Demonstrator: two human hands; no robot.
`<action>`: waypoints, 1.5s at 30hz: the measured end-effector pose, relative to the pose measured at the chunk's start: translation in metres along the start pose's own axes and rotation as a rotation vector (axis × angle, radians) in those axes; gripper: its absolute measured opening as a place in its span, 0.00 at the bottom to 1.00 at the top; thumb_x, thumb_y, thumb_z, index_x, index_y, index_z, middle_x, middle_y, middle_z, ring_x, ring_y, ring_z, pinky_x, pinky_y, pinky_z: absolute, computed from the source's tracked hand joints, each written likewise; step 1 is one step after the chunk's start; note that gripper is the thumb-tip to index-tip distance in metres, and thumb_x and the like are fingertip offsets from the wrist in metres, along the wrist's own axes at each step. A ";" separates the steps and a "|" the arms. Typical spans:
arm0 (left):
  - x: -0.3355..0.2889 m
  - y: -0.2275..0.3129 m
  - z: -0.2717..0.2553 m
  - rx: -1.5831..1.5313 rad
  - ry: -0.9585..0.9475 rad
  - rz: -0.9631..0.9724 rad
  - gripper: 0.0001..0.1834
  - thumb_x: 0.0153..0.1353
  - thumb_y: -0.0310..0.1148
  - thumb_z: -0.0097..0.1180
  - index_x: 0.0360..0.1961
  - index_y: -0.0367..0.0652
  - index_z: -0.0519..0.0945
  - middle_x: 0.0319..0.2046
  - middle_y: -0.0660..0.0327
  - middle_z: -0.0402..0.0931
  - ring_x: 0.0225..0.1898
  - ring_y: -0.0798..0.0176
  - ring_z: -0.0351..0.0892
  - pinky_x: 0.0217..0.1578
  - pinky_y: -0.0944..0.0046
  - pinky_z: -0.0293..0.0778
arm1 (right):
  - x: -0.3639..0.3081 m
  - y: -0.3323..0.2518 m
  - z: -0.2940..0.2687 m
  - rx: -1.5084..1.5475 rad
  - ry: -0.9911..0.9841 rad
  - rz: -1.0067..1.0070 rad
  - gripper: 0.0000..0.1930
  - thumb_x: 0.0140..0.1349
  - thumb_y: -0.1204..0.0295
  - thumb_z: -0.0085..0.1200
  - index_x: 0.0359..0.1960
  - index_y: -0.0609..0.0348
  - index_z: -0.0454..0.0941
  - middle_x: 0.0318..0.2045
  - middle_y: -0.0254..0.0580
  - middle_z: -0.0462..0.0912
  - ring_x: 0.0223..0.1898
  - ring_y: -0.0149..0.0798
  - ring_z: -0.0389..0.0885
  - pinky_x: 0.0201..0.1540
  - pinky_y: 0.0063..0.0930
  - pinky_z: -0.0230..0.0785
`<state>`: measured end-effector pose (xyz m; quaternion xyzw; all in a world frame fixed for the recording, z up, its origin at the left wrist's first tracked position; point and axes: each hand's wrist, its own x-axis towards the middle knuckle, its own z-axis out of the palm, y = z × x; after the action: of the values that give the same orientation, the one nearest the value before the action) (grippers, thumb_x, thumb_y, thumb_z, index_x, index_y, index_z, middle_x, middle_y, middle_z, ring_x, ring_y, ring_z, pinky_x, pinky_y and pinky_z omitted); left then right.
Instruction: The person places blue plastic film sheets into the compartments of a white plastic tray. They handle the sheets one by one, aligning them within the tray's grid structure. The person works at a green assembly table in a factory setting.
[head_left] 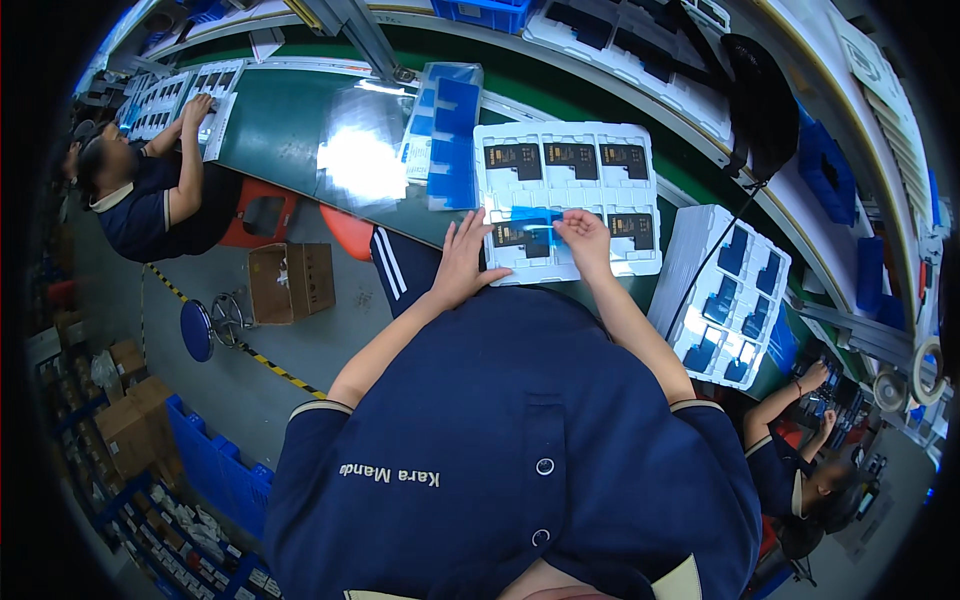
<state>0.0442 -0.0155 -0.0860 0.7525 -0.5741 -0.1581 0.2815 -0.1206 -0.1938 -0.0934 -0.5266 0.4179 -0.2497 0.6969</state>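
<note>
A white plastic tray (pixel 567 198) lies on the bench in front of me, with black flat battery packs (pixel 571 160) in its compartments. My left hand (pixel 462 258) rests with spread fingers against the tray's lower left edge, fingertips beside the lower left pack (pixel 515 240). Over that same pack, my right hand (pixel 587 242) pinches a translucent blue film (pixel 535 214) between thumb and fingers. The film partly covers the pack; whether it is stuck down I cannot tell.
Blue film sheets (pixel 452 135) lie left of the tray on the green bench (pixel 290 115). A tilted stack of white trays (pixel 710 300) with dark pieces stands at right, a thin black cable crossing it. Co-workers sit at left (pixel 150 195) and lower right (pixel 795 470).
</note>
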 end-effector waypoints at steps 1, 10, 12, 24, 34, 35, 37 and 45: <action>0.000 0.000 0.000 0.038 -0.005 0.023 0.40 0.47 0.52 0.64 0.56 0.40 0.66 0.66 0.47 0.50 0.68 0.47 0.46 0.65 0.44 0.42 | 0.002 -0.003 -0.002 0.026 0.026 0.023 0.09 0.53 0.80 0.60 0.36 0.64 0.76 0.28 0.33 0.79 0.28 0.22 0.76 0.30 0.14 0.69; 0.001 -0.002 -0.001 0.045 0.033 0.145 0.27 0.49 0.49 0.64 0.43 0.41 0.75 0.64 0.39 0.52 0.66 0.43 0.51 0.64 0.45 0.47 | -0.002 -0.010 -0.002 -0.023 -0.038 0.100 0.09 0.52 0.79 0.61 0.35 0.63 0.76 0.28 0.33 0.79 0.28 0.23 0.76 0.29 0.14 0.68; 0.001 -0.002 0.000 0.024 0.043 0.138 0.27 0.49 0.49 0.64 0.42 0.40 0.74 0.63 0.39 0.53 0.66 0.42 0.52 0.64 0.45 0.49 | -0.005 -0.009 0.002 -0.037 -0.024 0.089 0.09 0.52 0.80 0.61 0.35 0.63 0.76 0.28 0.33 0.79 0.28 0.23 0.76 0.30 0.14 0.68; 0.001 0.001 0.000 -0.022 0.082 0.042 0.39 0.43 0.48 0.70 0.49 0.35 0.66 0.63 0.43 0.55 0.65 0.44 0.55 0.63 0.47 0.52 | -0.005 0.011 0.010 -0.124 -0.050 0.004 0.10 0.49 0.80 0.64 0.33 0.65 0.78 0.27 0.34 0.80 0.28 0.23 0.76 0.34 0.14 0.71; 0.000 0.000 0.001 -0.024 0.077 0.050 0.37 0.43 0.46 0.69 0.49 0.36 0.66 0.63 0.43 0.55 0.64 0.44 0.56 0.63 0.47 0.53 | -0.005 0.011 0.016 -0.229 0.005 -0.026 0.09 0.48 0.77 0.65 0.31 0.64 0.80 0.26 0.35 0.81 0.27 0.23 0.77 0.32 0.15 0.71; 0.000 -0.001 0.001 -0.024 0.080 0.057 0.37 0.43 0.46 0.69 0.48 0.37 0.67 0.63 0.43 0.55 0.64 0.44 0.56 0.63 0.47 0.53 | -0.005 0.011 0.016 -0.235 0.003 -0.035 0.09 0.48 0.77 0.65 0.31 0.64 0.80 0.26 0.35 0.81 0.27 0.23 0.77 0.32 0.15 0.71; 0.000 -0.001 0.001 -0.009 0.073 0.071 0.35 0.44 0.46 0.69 0.47 0.38 0.68 0.63 0.43 0.54 0.64 0.43 0.56 0.62 0.46 0.54 | -0.005 0.013 0.016 -0.245 0.003 -0.046 0.09 0.48 0.77 0.65 0.31 0.64 0.80 0.26 0.35 0.81 0.27 0.23 0.77 0.33 0.16 0.71; 0.001 0.004 -0.003 0.018 0.042 0.083 0.31 0.47 0.47 0.66 0.51 0.47 0.73 0.64 0.43 0.53 0.64 0.43 0.56 0.62 0.45 0.54 | -0.004 0.016 0.016 -0.285 0.005 -0.103 0.09 0.48 0.77 0.65 0.31 0.65 0.80 0.26 0.37 0.82 0.27 0.24 0.78 0.33 0.17 0.71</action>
<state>0.0432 -0.0161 -0.0810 0.7335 -0.6004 -0.1253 0.2927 -0.1107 -0.1777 -0.1053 -0.6404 0.4233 -0.2245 0.6003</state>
